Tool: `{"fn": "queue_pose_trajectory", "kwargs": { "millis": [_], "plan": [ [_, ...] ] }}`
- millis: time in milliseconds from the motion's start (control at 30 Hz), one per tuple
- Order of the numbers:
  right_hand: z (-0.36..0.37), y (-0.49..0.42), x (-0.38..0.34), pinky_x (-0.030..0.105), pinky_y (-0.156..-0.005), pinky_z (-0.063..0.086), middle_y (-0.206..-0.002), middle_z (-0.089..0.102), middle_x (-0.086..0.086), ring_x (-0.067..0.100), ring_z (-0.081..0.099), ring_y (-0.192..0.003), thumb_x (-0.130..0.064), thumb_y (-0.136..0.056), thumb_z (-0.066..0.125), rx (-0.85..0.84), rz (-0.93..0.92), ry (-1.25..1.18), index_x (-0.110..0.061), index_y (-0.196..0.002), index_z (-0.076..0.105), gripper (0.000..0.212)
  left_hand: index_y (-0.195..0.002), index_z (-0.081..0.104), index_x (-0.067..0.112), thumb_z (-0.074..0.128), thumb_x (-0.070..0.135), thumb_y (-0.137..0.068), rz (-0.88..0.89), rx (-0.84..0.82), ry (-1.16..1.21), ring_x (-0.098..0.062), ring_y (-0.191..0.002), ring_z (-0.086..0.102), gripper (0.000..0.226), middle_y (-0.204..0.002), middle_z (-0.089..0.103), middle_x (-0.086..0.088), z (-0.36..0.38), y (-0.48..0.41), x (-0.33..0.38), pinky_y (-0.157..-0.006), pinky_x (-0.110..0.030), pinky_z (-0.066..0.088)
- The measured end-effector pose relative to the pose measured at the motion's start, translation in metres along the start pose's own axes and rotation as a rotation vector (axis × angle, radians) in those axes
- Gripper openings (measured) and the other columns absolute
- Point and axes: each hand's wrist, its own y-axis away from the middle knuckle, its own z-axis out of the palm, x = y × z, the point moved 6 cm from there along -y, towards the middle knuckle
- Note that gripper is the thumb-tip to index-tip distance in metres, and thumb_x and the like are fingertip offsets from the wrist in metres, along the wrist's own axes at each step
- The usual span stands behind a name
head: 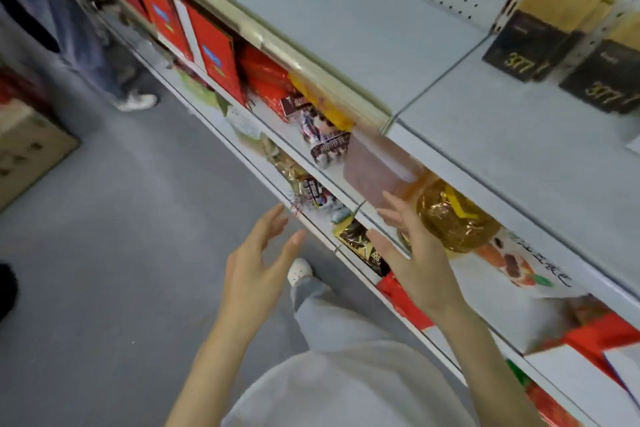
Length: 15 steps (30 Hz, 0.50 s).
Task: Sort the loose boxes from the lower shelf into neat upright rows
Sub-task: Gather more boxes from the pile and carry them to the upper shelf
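My left hand [258,262] hovers open in front of the shelving, fingers spread, touching nothing. My right hand [412,250] is open too, fingers reaching toward a blurred pinkish translucent box [377,170] at the edge of the middle shelf, beside a gold foil pack [453,218]. Whether the fingertips touch the box is unclear. Tall red boxes [214,59] stand upright further left on that shelf. Loose snack packets [322,135] lie between them and the pink box. The lower shelf [311,218] holds more loose packets [311,191] and a dark gold packet [360,243].
The top shelf [346,28] carries black-and-gold boxes [530,38] at the right. A white box with fruit print [512,267] and red boxes [595,333] lie lower right. Another person's legs [114,73] stand at the aisle's far left by a cardboard carton [31,149].
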Motion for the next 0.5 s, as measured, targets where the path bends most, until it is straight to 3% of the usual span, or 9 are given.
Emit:
{"fn": "queue_pose_trajectory", "kwargs": {
  "millis": [133, 233, 300, 400, 500],
  "plan": [
    [0.048, -0.082, -0.02, 0.008, -0.092, 0.038, -0.124, 0.052, -0.027, -0.008, 0.048, -0.12, -0.05, -0.087, 0.056, -0.051, -0.012, -0.032, -0.045, -0.139, 0.036, 0.055, -0.126, 0.053, 0.041, 0.055, 0.052, -0.078, -0.07, 0.08, 0.0, 0.014, -0.106, 0.056, 0.05, -0.11, 0.062, 0.029, -0.045, -0.063, -0.022, -0.091, -0.013, 0.041],
    [0.09, -0.154, -0.047, 0.026, -0.096, 0.049, -0.126, 0.047, -0.029, -0.008, 0.052, -0.114, -0.045, -0.09, 0.058, -0.13, -0.037, -0.05, -0.048, -0.14, 0.033, 0.056, -0.122, 0.056, 0.037, 0.061, 0.042, -0.083, -0.123, 0.117, -0.014, 0.009, -0.104, 0.059, 0.04, -0.111, 0.064, 0.022, -0.082, -0.124, -0.034, -0.097, -0.022, 0.044],
    [0.112, -0.199, -0.075, 0.027, -0.095, 0.048, -0.128, 0.044, -0.032, -0.008, 0.054, -0.111, -0.042, -0.091, 0.059, -0.174, -0.082, -0.023, -0.055, -0.135, 0.032, 0.053, -0.121, 0.056, 0.037, 0.063, 0.035, -0.086, -0.135, 0.12, -0.042, 0.005, -0.107, 0.058, 0.036, -0.114, 0.064, 0.019, -0.108, -0.165, -0.031, -0.099, -0.025, 0.043],
    [0.134, -0.263, -0.125, 0.028, -0.095, 0.048, -0.129, 0.044, -0.03, -0.003, 0.057, -0.107, -0.04, -0.091, 0.059, -0.2, -0.173, 0.0, -0.058, -0.129, 0.034, 0.049, -0.119, 0.055, 0.039, 0.062, 0.034, -0.088, -0.11, 0.175, -0.076, 0.009, -0.106, 0.057, 0.032, -0.112, 0.062, 0.024, -0.15, -0.222, -0.016, -0.095, -0.018, 0.041],
    [0.144, -0.315, -0.169, 0.023, -0.091, 0.047, -0.134, 0.044, -0.025, -0.005, 0.056, -0.104, -0.041, -0.092, 0.059, -0.226, -0.24, 0.095, -0.047, -0.139, 0.034, 0.053, -0.116, 0.057, 0.035, 0.063, 0.028, -0.088, -0.1, 0.248, -0.035, 0.013, -0.099, 0.058, 0.029, -0.107, 0.063, 0.026, -0.18, -0.263, -0.014, -0.084, -0.003, 0.041]
  ]
}}
